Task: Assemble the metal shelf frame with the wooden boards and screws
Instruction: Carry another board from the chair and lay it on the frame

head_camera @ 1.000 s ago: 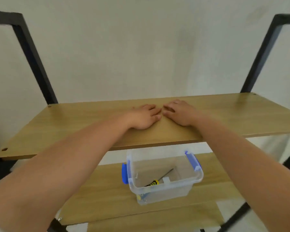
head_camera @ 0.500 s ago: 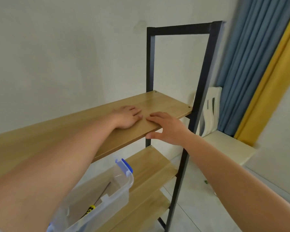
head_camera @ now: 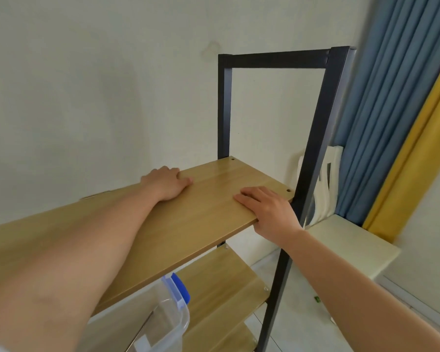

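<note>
Lower left: clear plastic bin [head_camera: 160,318] with a blue latch, sitting on a lower wooden shelf [head_camera: 221,288] beneath the top board. Above it, top wooden board [head_camera: 188,222], lying across the black metal frame [head_camera: 313,138] and running from the left edge of the view up to the frame's right-hand end. On that board, toward its far edge, left hand [head_camera: 167,182], palm down, fingers straight and close together, pressing flat on the wood and gripping nothing. Further right, right hand [head_camera: 269,212] at the board's near edge, just beside the front upright of the frame, fingers laid flat on top and thumb tucked under the edge, so holding the board. Two screw holes visible at the board's right corners, close to the uprights. Behind the frame, a white folded object [head_camera: 328,184] against blue curtain [head_camera: 391,102], then yellow curtain [head_camera: 422,158] at far right.
</note>
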